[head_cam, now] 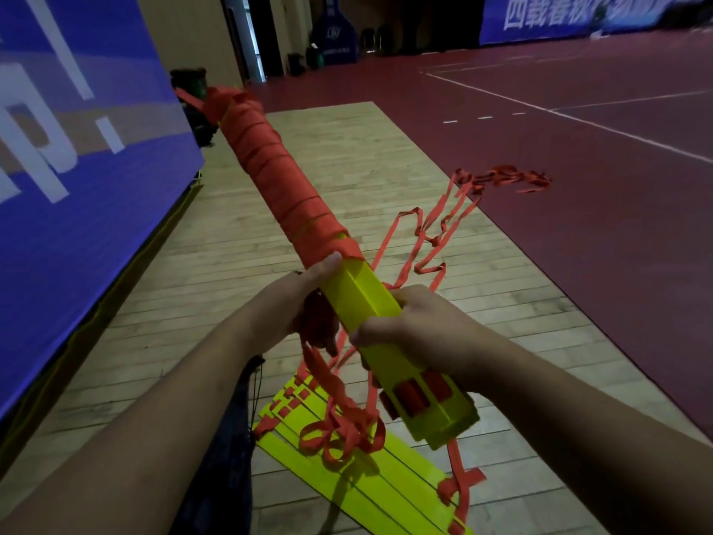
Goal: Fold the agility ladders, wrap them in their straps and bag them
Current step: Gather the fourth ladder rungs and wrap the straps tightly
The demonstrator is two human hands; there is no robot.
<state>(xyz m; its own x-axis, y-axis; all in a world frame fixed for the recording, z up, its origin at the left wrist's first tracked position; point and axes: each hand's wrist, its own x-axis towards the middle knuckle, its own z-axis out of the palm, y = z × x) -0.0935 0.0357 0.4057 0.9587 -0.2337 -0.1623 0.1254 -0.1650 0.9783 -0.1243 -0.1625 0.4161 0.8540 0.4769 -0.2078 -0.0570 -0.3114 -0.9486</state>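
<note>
A stacked bundle of yellow ladder rungs [362, 299] points away from me, its far half wound tightly in red strap [266, 156]. My right hand [416, 326] grips the bare yellow part near its close end. My left hand [304, 299] holds a bunch of loose red strap against the bundle's left side, just below the wound part. More loose strap [432, 233] trails over the floor to the right. A second ladder of flat yellow rungs [347, 469] lies on the floor below my hands, with red strap loops [339, 438] on it.
A dark drawstring bag [227, 438] lies on the wooden floor under my left forearm. A blue banner wall [77, 148] runs along the left. Red court flooring [578, 167] with white lines spreads to the right. Dark equipment [193, 90] stands at the far end.
</note>
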